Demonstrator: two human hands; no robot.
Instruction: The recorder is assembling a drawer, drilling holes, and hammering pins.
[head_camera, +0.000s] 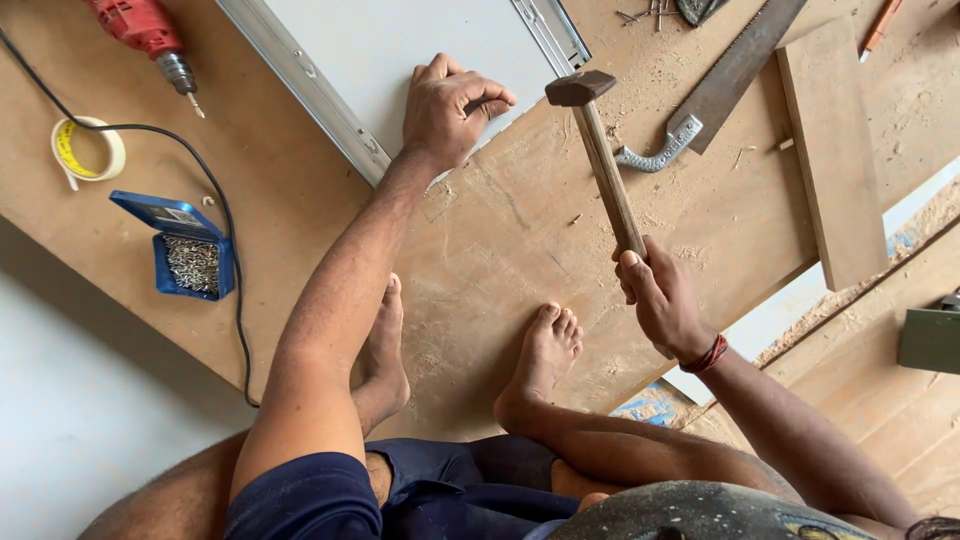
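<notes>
Hammer: raised above the plywood sheet, head uppermost, wooden handle slanting down to the right hand.
Right hand: fingers closed round the lower end of the handle; red band at the wrist.
Left hand: fingers curled and pinched together at the near edge of the white panel; whether a nail sits between them cannot be told.
White panel: lies flat on the plywood sheet, metal rail along its left edge.
Progress: judged from the raised hammer, the blow is not yet struck; no driven nail is visible along the near edge.
Feet: both bare feet rest on the plywood sheet below the hands.
Handsaw: lies beyond the hammer head, beside a wooden board toward the right edge.
Blue box: open, filled with small fasteners, near the left edge of the plywood sheet.
Tape roll and red drill: at the far left corner, a black cord trailing past the box.
</notes>
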